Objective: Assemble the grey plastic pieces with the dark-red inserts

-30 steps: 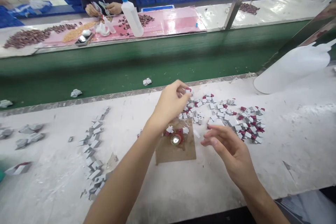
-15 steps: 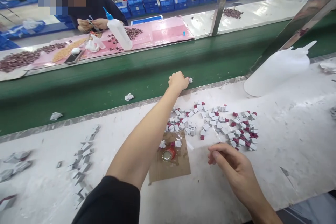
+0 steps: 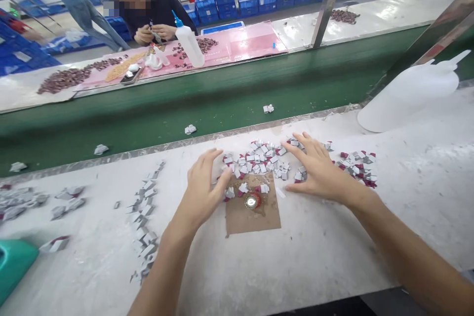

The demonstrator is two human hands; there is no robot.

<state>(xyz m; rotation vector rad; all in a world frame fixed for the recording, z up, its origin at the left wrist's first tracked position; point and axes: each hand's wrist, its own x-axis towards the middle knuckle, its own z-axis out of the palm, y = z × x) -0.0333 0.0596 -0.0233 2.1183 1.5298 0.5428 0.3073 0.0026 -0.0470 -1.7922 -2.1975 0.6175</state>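
My left hand [image 3: 202, 187] is open, thumb and fingers curved apart, at the left end of a pile of small white and dark red plastic parts [image 3: 259, 158]. My right hand [image 3: 313, 168] is spread with its fingers apart at the pile's right side, over some of the parts. I see nothing held in either hand. Between and below them lies a brown cardboard square [image 3: 237, 219]. On it are a metal bottle cap [image 3: 253, 201] with something red and several white-and-red pieces, one of them a small white piece [image 3: 243, 187].
A green conveyor belt [image 3: 229, 103] crosses behind, carrying several small white pieces [image 3: 268, 108]. Grey-white parts [image 3: 144, 217] form a row at left. A white bottle [image 3: 407, 94] lies at right. A co-worker [image 3: 155, 10] handles something across the belt.
My left hand has come back from the belt to the pile's left side, leaving a white piece on the belt. My right hand has moved forward and spread open over the pile.
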